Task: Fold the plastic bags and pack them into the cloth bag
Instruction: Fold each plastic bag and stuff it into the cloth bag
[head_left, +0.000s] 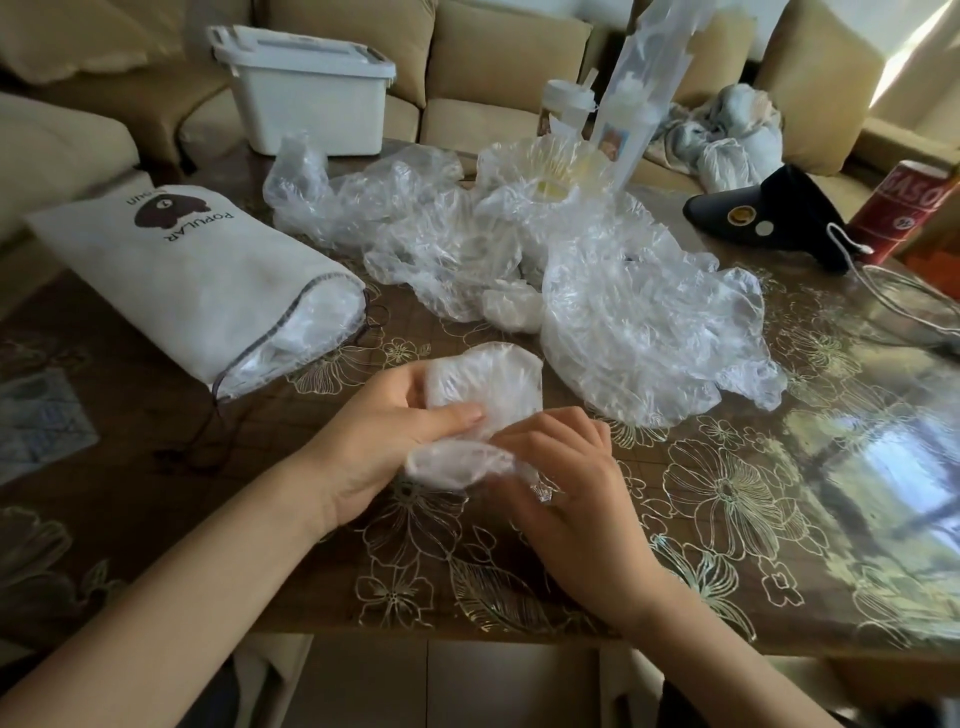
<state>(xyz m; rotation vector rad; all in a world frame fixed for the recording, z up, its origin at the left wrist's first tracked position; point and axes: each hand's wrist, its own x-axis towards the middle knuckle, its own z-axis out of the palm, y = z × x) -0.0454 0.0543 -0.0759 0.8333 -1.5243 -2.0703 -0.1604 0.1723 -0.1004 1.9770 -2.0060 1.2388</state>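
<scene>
Both hands, left hand (384, 431) and right hand (566, 478), pinch a crinkly, translucent folded plastic bag (483, 389).

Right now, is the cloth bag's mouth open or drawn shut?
Open. The cloth bag lies on its side with its drawstring slack, and packed plastic bags show through the gaping mouth.
</scene>
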